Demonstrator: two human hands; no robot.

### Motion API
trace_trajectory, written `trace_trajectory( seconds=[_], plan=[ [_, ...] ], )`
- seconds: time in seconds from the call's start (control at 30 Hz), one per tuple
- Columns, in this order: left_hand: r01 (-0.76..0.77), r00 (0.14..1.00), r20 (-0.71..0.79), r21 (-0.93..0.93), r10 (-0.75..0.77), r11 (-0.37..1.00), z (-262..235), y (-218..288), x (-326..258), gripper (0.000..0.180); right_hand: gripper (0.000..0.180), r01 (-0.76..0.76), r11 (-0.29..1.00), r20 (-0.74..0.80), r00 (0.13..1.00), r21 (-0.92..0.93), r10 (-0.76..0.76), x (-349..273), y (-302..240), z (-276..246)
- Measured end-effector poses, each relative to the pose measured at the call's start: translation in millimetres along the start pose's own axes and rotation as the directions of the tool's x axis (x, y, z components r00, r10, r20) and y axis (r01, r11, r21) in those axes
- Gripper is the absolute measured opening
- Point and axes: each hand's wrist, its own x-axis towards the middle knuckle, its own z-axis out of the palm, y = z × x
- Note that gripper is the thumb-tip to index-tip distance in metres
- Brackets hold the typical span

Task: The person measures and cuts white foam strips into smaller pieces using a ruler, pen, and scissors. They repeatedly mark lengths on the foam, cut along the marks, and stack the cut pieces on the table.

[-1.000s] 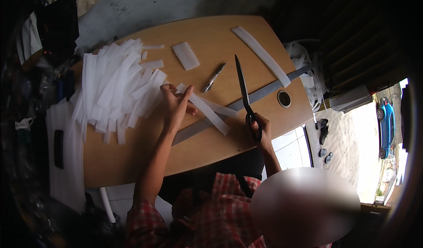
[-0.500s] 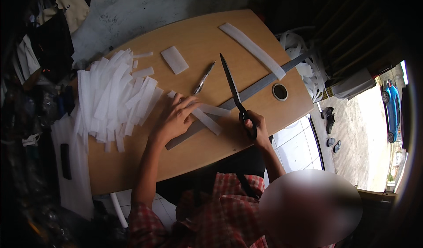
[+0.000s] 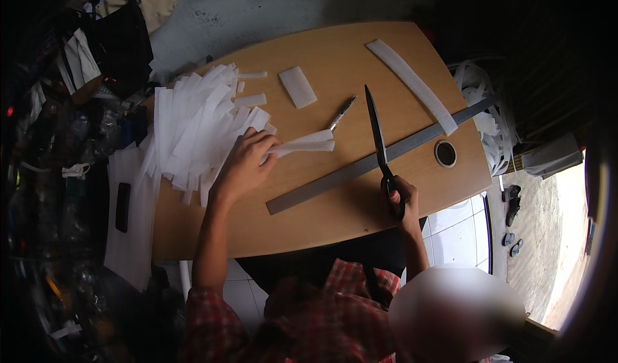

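Between the fingers of my left hand [image 3: 248, 163] are white strips [image 3: 306, 143], held just off the right side of a large pile of similar white strips [image 3: 193, 118]. In my right hand [image 3: 405, 202] is a pair of black scissors [image 3: 378, 137], its blades together and pointing away from me. The scissors cross over a long grey metal ruler [image 3: 335, 181] lying slantwise on the wooden table [image 3: 309, 228]. A pen [image 3: 343, 112] rests beyond the held strips, its near end beside their tips.
A small white rectangle [image 3: 297, 86] and a longer white strip [image 3: 412, 85] lie on the far part of the table. Near the right edge is a round hole with a rim [image 3: 445, 153]. A black phone [image 3: 123, 207] rests on white sheeting at left. White scraps [image 3: 492, 118] hang beyond the right edge.
My left hand has carried the strips from the ruler leftward to the pile's edge. The right hand still holds the scissors over the ruler. The whole view has shifted.
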Motion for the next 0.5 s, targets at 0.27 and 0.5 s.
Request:
trace_trajectory(
  seconds=[0.27,0.5],
  plan=[
    [0.540,0.829,-0.398,0.385,-0.394,0.748,-99.2,-52.0,-35.8,0.027,0.071,-0.056,0.992,0.061,0.997,0.115,0.049,-2.9,0.9,-2.6],
    [0.355,0.808,-0.532,0.099,-0.252,0.930,-37.8,-27.4,20.7,0.038,0.069,-0.003,0.995,0.060,0.998,0.095,-0.003,-0.3,10.9,-7.6]
  ],
)
